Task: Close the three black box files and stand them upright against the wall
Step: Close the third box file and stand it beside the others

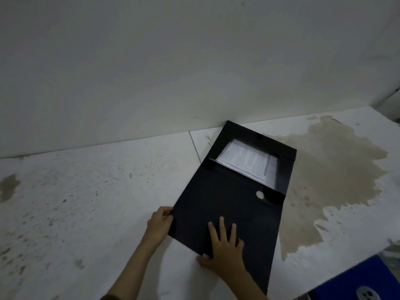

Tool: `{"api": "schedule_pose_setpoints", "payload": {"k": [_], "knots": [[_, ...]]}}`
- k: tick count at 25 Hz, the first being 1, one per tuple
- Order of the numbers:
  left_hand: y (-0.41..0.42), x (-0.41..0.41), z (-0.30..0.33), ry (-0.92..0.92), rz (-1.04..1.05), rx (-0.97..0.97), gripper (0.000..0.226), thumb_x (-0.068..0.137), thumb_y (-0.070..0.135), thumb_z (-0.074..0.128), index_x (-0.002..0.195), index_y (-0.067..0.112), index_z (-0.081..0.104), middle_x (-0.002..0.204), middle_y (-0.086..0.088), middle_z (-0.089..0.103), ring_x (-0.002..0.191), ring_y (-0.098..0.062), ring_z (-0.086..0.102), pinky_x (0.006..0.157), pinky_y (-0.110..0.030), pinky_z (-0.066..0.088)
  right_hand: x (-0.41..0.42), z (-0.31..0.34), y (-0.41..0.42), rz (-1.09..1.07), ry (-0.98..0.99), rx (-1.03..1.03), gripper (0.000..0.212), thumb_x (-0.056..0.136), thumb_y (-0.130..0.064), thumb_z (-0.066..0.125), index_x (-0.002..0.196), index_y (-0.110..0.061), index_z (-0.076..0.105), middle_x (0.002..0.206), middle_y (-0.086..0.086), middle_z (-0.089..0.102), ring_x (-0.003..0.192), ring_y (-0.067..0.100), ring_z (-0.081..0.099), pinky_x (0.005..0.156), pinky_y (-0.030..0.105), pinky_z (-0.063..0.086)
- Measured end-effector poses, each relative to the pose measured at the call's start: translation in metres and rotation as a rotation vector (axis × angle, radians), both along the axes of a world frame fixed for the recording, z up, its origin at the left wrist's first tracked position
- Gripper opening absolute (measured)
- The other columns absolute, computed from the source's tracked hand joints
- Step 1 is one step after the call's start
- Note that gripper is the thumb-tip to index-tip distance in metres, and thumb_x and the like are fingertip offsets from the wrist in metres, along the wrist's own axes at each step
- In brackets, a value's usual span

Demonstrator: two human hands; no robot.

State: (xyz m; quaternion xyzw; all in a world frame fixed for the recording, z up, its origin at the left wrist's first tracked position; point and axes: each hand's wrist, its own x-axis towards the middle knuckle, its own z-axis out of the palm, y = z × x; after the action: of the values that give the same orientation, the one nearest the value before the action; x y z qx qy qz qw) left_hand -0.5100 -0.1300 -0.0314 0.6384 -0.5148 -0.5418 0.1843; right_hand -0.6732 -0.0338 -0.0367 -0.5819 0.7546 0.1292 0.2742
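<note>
One black box file lies flat on the white floor, its far end near the wall. Its flap is open at the far end, and printed papers show inside. A round silver snap sits on the front panel. My left hand grips the file's near left corner. My right hand lies flat on the front panel with fingers spread and the thumb under the near edge. Only this one black file is in view.
A blue file or box with a round metal fitting sits at the bottom right corner. A large tan stain covers the floor right of the black file. A tile joint runs to the wall at its left.
</note>
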Motion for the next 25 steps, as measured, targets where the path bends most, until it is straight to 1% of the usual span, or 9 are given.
{"api": "schedule_pose_setpoints", "payload": {"k": [5, 8, 10, 11, 13, 15, 18, 22, 25], "knots": [[-0.005, -0.006, 0.003, 0.129, 0.272, 0.054, 0.033, 0.088, 0.015, 0.05, 0.121, 0.015, 0.053, 0.121, -0.012, 0.056, 0.104, -0.025, 0.054, 0.078, -0.029, 0.041, -0.001, 0.01, -0.017, 0.214, 0.118, 0.099, 0.083, 0.085, -0.056, 0.041, 0.145, -0.017, -0.001, 0.152, 0.027, -0.013, 0.134, 0.059, -0.001, 0.108, 0.055, 0.027], [0.014, -0.007, -0.001, 0.128, 0.434, 0.026, 0.039, 0.089, 0.014, 0.049, 0.128, 0.014, 0.045, 0.128, -0.012, 0.05, 0.109, -0.026, 0.051, 0.087, -0.035, 0.043, -0.006, 0.024, -0.021, 0.311, 0.139, 0.113, 0.079, 0.087, -0.054, 0.036, 0.144, -0.011, 0.002, 0.152, 0.031, -0.003, 0.135, 0.057, 0.008, 0.104, 0.052, 0.036], [0.03, -0.009, -0.002, 0.131, 0.52, 0.017, 0.04, 0.09, 0.014, 0.049, 0.129, 0.012, 0.043, 0.131, -0.013, 0.047, 0.113, -0.028, 0.05, 0.093, -0.038, 0.044, -0.007, 0.033, -0.025, 0.389, 0.141, 0.075, 0.071, 0.09, -0.048, 0.033, 0.142, -0.004, 0.013, 0.149, 0.032, 0.015, 0.133, 0.049, 0.027, 0.096, 0.05, 0.042], [0.038, -0.012, -0.001, 0.169, 0.52, 0.023, 0.037, 0.091, 0.016, 0.049, 0.127, 0.011, 0.043, 0.13, -0.014, 0.049, 0.111, -0.028, 0.052, 0.091, -0.036, 0.045, -0.007, 0.035, -0.027, 0.428, 0.126, 0.024, 0.064, 0.092, -0.045, 0.031, 0.137, -0.001, 0.024, 0.144, 0.031, 0.03, 0.124, 0.045, 0.042, 0.08, 0.044, 0.047], [0.05, -0.019, 0.008, 0.272, 0.427, 0.075, 0.026, 0.094, 0.021, 0.046, 0.118, 0.011, 0.048, 0.12, -0.014, 0.058, 0.099, -0.024, 0.058, 0.076, -0.028, 0.048, -0.004, 0.037, -0.035, 0.522, 0.061, -0.103, 0.041, 0.094, -0.035, 0.031, 0.112, -0.001, 0.045, 0.117, 0.024, 0.058, 0.088, 0.035, 0.058, 0.051, 0.032, 0.035], [0.055, -0.025, 0.018, 0.286, 0.274, 0.119, 0.024, 0.095, 0.027, 0.043, 0.11, 0.012, 0.055, 0.107, -0.011, 0.066, 0.087, -0.021, 0.064, 0.071, -0.024, 0.05, 0.001, 0.041, -0.044, 0.723, 0.062, -0.158, 0.023, 0.095, -0.022, 0.035, 0.093, -0.004, 0.049, 0.101, 0.02, 0.061, 0.064, 0.028, 0.051, 0.045, 0.03, 0.026], [0.05, -0.024, 0.024, 0.262, 0.267, 0.106, 0.026, 0.096, 0.033, 0.04, 0.099, 0.015, 0.058, 0.097, -0.009, 0.066, 0.092, -0.026, 0.065, 0.082, -0.034, 0.053, 0.013, 0.048, -0.055, 0.968, 0.077, -0.191, 0.014, 0.093, -0.009, 0.044, 0.098, 0.001, 0.052, 0.096, 0.021, 0.055, 0.065, 0.03, 0.05, 0.042, 0.029, 0.026], [0.043, -0.012, 0.023, 0.195, 0.27, 0.084, 0.023, 0.098, 0.022, 0.036, 0.097, 0.015, 0.057, 0.095, -0.01, 0.065, 0.085, -0.023, 0.063, 0.068, -0.027, 0.053, 0.034, 0.051, -0.048, 0.721, -0.017, -0.216, 0.028, 0.096, -0.025, 0.039, 0.104, -0.002, 0.051, 0.076, 0.012, 0.051, 0.063, 0.026, 0.052, 0.046, 0.03, 0.029], [0.046, -0.001, 0.011, 0.12, 0.33, 0.029, 0.022, 0.098, 0.015, 0.034, 0.106, 0.015, 0.054, 0.106, -0.017, 0.063, 0.086, -0.026, 0.062, 0.062, -0.027, 0.05, 0.027, 0.048, -0.043, 0.499, -0.27, -0.226, 0.03, 0.095, -0.029, 0.039, 0.11, -0.006, 0.05, 0.107, 0.015, 0.062, 0.093, 0.03, 0.06, 0.064, 0.033, 0.041]]}}
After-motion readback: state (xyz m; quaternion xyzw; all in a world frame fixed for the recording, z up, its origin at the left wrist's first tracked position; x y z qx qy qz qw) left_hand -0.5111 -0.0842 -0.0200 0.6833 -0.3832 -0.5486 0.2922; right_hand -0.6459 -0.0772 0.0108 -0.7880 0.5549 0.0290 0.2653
